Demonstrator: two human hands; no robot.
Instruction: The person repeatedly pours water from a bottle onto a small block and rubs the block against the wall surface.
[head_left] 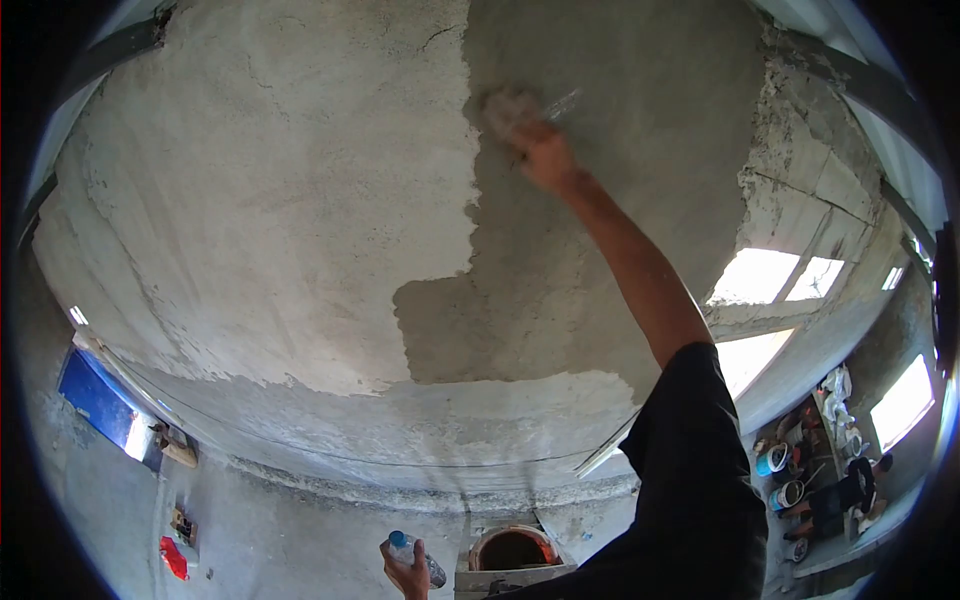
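My right arm in a black sleeve [700, 480] reaches up to the wall, where my right hand [550, 160] is closed on a pale crumpled wad [510, 108]. The wad is blurred by motion and lies against the dark wet plaster [620, 120], close to its left edge; a clear, plastic-looking piece [565, 104] sticks out to the right. Low in the view, my left hand [405, 576] grips a clear plastic bottle [435, 572] with a blue cap. Dry, lighter plaster [280, 180] covers the wall to the left.
Below stands a round container [512, 548] with an orange inner rim, beside the left hand. A person [845, 500] is at the lower right near several buckets [788, 494]. A blue door panel [95, 400] and a red bag [174, 557] are at the left. Window openings [755, 276] break the wall at right.
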